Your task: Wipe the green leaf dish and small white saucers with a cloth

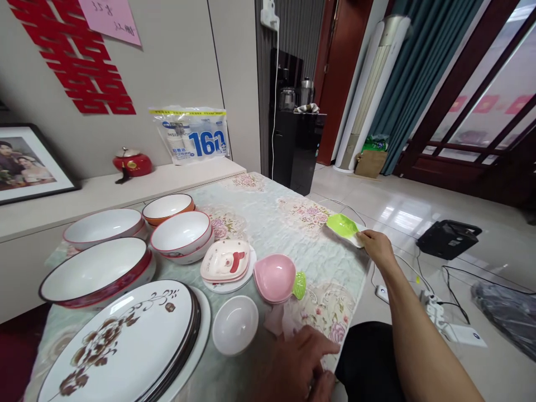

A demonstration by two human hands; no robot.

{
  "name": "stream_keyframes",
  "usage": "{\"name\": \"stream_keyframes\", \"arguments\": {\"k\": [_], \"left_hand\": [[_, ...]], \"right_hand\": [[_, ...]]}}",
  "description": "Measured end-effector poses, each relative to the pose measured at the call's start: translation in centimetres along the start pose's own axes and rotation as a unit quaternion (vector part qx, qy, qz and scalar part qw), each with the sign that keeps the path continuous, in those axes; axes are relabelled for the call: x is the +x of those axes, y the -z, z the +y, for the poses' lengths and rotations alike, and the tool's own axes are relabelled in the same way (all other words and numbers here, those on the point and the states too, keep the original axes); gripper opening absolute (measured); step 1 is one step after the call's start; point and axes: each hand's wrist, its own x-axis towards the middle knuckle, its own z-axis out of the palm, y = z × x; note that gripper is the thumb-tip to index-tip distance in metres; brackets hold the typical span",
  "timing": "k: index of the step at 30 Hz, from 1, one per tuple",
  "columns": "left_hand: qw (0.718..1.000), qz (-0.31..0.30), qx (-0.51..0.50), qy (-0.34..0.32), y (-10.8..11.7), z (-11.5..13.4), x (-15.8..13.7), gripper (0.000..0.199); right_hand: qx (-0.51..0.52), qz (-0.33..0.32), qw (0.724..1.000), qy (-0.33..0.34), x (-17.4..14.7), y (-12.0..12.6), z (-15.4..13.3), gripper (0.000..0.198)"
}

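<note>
My right hand [377,247] pinches the stem end of a bright green leaf-shaped dish [342,225], lifted and tilted at the table's right edge. My left hand [299,354] is low over the front of the table, its thumb and index finger apart. Its other fingers are smeared, with a pale pinkish blur [280,319] at their tips that I cannot make out. Just beyond lies a pink strawberry-shaped bowl [275,277] with a green leaf handle [299,285]. To its left are a small white bowl [235,325] and square snowman dishes [226,260] on a white plate.
Large flower-patterned plates [121,340] are stacked front left. Behind them stand several red-rimmed bowls [96,268] and an orange bowl [168,207]. A ledge at the back holds a bag of cups [195,137], a red jar [133,163] and a framed photo [33,162]. Cables and a power strip [435,312] lie on the floor.
</note>
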Motion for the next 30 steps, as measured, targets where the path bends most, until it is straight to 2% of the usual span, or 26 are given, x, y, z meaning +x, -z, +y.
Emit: {"name": "stream_keyframes", "arguments": {"k": [3,6,9,13,17,19,21,24,25,27,29,30], "left_hand": [[0.994,-0.058,0.064,-0.061,0.0,-1.0,0.2,0.036],[0.990,-0.063,0.083,-0.091,0.2,-1.7,0.1,0.023],[0.991,-0.056,0.090,-0.085,-0.3,-2.8,-0.5,0.021],[0.992,-0.037,0.059,-0.102,-1.3,-4.2,-1.1,0.023],[0.992,-0.072,0.000,-0.105,-1.4,-3.3,-1.7,0.030],[0.998,-0.011,-0.020,-0.053,-1.2,-2.1,-2.1,0.034],[0.999,0.021,-0.028,-0.026,-0.7,-0.8,-2.4,0.028],[0.998,-0.014,-0.057,-0.023,1.3,0.7,-2.3,0.041],[0.995,-0.043,-0.081,-0.035,2.2,1.1,-2.1,0.048],[0.991,-0.077,-0.111,-0.007,4.3,1.8,-1.6,0.058],[0.995,0.005,-0.080,0.065,6.1,2.3,-1.1,0.052],[0.992,0.067,-0.052,0.095,6.7,2.4,-0.9,0.047]], "right_hand": [[-0.027,0.004,1.000,-0.002,1.3,0.0,1.3,0.023],[-0.033,0.010,0.999,-0.004,2.1,0.0,2.2,0.029],[-0.024,0.022,0.999,-0.018,2.4,-0.1,2.9,0.040],[-0.014,0.028,0.999,-0.035,2.3,0.0,3.3,0.045],[-0.040,0.083,0.995,-0.026,1.8,0.7,2.6,0.039],[-0.046,0.120,0.992,-0.004,1.2,0.9,1.6,0.037],[-0.036,0.140,0.989,0.034,0.3,0.6,0.3,0.039],[0.005,0.116,0.987,0.109,-1.8,-1.0,-2.2,0.041],[0.021,0.095,0.986,0.136,-2.7,-1.7,-3.0,0.041],[0.049,0.040,0.979,0.193,-4.6,-3.3,-4.7,0.038],[0.066,-0.013,0.968,0.241,-6.7,-4.6,-6.2,0.034],[0.071,-0.035,0.962,0.261,-7.7,-5.1,-6.9,0.031]]}}
